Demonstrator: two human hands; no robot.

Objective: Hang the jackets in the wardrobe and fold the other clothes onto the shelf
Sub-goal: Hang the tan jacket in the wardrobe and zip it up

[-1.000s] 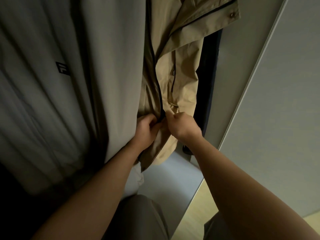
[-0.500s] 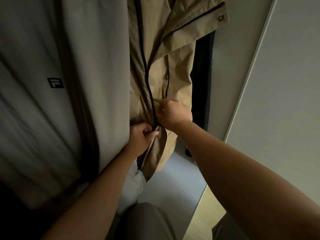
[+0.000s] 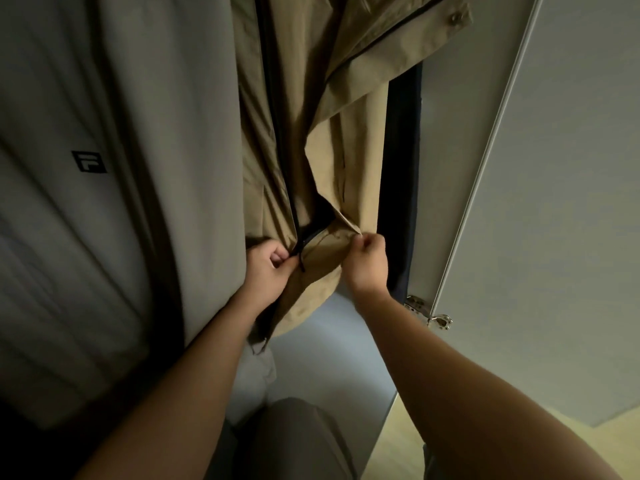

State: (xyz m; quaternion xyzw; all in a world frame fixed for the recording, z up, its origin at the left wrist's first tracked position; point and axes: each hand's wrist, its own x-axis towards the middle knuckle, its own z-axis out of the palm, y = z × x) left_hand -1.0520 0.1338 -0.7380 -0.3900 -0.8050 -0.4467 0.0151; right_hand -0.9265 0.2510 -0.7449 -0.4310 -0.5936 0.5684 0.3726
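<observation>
A tan jacket (image 3: 349,140) with a dark zipper hangs in the wardrobe, its front partly open above the hem. My left hand (image 3: 268,268) pinches the zipper's lower end on the left front edge. My right hand (image 3: 369,263) pinches the right front edge and pulls it out to the right. A large light grey jacket (image 3: 138,150) with a small dark logo hangs to the left, touching the tan one. A dark navy garment (image 3: 400,168) hangs behind the tan jacket on the right.
The open wardrobe door (image 3: 554,202) stands at the right with a metal hinge (image 3: 427,311) near my right wrist. The pale wardrobe floor (image 3: 329,358) lies below the hem, with white cloth (image 3: 252,379) on it. My legs are at the bottom.
My right hand has dropped from the zipper and moved right, pulling the tan jacket's right edge outward. The left hand stays at the zipper's lower end.
</observation>
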